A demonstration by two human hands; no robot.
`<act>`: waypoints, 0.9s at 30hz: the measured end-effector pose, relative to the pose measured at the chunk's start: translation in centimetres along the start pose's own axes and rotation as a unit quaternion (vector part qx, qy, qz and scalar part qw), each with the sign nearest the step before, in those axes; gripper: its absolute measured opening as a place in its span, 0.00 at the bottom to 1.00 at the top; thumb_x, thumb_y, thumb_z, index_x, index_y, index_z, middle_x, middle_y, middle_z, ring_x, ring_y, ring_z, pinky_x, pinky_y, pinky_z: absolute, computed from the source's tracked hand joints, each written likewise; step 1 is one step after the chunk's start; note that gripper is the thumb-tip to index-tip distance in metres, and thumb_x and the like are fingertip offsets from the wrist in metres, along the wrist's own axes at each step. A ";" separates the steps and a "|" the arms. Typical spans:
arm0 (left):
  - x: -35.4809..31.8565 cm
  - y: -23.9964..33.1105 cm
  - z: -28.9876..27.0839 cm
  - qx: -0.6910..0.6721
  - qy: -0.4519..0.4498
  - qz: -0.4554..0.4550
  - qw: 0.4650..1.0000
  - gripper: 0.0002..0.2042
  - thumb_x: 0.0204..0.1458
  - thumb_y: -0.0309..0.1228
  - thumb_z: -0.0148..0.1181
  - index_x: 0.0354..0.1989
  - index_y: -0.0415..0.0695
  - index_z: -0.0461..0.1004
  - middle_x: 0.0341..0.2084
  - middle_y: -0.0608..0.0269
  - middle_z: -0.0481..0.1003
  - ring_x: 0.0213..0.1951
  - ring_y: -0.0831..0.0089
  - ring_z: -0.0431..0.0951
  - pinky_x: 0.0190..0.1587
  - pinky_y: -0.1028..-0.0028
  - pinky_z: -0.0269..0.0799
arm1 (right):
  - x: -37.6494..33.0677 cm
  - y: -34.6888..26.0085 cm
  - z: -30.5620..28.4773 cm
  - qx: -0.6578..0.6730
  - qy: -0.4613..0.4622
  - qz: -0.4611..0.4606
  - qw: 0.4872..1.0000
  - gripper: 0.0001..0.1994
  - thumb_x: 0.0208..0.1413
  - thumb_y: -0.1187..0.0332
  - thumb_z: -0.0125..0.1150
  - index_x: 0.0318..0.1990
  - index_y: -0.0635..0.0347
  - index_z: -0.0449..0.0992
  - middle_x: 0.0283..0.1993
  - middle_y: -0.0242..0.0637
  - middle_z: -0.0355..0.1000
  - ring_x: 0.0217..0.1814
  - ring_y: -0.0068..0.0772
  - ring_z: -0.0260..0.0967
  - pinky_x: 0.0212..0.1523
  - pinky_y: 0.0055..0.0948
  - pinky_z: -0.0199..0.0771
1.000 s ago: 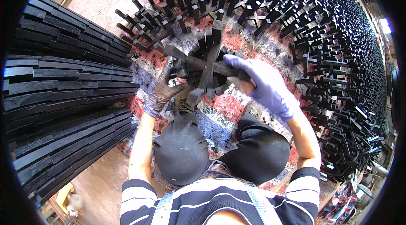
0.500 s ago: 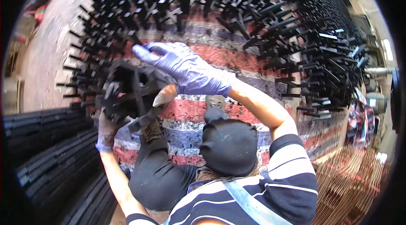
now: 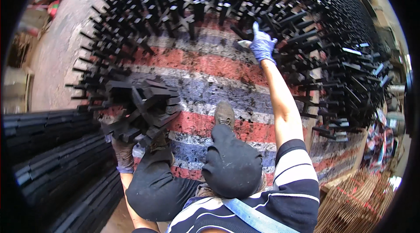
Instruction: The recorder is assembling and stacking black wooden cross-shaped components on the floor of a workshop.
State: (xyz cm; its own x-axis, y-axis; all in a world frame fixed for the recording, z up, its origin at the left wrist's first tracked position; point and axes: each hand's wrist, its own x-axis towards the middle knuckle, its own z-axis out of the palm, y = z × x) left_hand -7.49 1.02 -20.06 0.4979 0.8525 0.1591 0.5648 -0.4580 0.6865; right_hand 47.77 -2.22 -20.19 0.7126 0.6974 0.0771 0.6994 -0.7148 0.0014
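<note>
A bundle of short black square sticks (image 3: 151, 97) is gathered in my left hand (image 3: 124, 152), its ends uneven and pointing several ways. That hand wears a blackened glove; the bundle hides most of its fingers. Farther off and to the right, my right hand (image 3: 262, 47), in a purple glove, reaches to the edge of the standing black sticks (image 3: 223, 7). Its fingers are spread apart, the thumb out to the left. Several leaning sticks (image 3: 293, 27) are close by its fingertips. No stick shows clearly within this hand.
A striped red, white and blue sheet (image 3: 205, 88), specked with black, covers the floor. Long stacked rows of black sticks (image 3: 57, 150) rise at the left. A bundle of thin brown rods (image 3: 361, 198) lies at the lower right. My shoe (image 3: 224, 112) rests on the sheet.
My right hand has moved from above the bundle to the standing sticks at the far right. The left hand still grips the bundle, now slightly nearer to me, and more of its sticks show.
</note>
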 end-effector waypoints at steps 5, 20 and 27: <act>0.1 3.1 1.0 -0.139 0.035 -0.160 0.977 0.33 0.24 0.27 0.73 0.44 0.39 0.65 0.37 0.56 0.72 0.40 0.64 0.72 0.46 0.68 0.67 | 0.0 0.6 -1.4 0.010 0.153 -0.185 0.971 0.09 0.36 0.55 0.62 0.24 0.46 0.77 0.22 0.34 0.72 0.25 0.39 0.70 0.27 0.35 0.68; 1.3 6.1 2.1 -0.205 0.037 -0.157 0.965 0.32 0.28 0.29 0.73 0.46 0.42 0.63 0.36 0.61 0.70 0.39 0.70 0.70 0.43 0.72 0.68 | -1.7 1.2 2.1 0.086 0.027 -0.132 0.987 0.05 0.44 0.69 0.56 0.30 0.56 0.74 0.33 0.43 0.71 0.37 0.43 0.69 0.39 0.33 0.67; 1.7 6.8 1.3 -0.157 0.068 -0.089 0.981 0.38 0.26 0.26 0.73 0.51 0.43 0.60 0.44 0.59 0.69 0.46 0.67 0.68 0.49 0.71 0.66 | -9.9 -4.2 -15.3 0.634 -0.016 -0.188 0.750 0.14 0.51 0.77 0.51 0.47 0.69 0.68 0.49 0.42 0.67 0.49 0.29 0.66 0.54 0.27 0.63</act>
State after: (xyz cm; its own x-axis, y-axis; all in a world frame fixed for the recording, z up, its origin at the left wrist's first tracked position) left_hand -1.95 -0.92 -16.06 0.3059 0.9472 0.0960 0.3932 -0.2175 0.8934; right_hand 36.92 -6.89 -5.67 0.4391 0.8523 0.2843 0.3266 0.1434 -0.9342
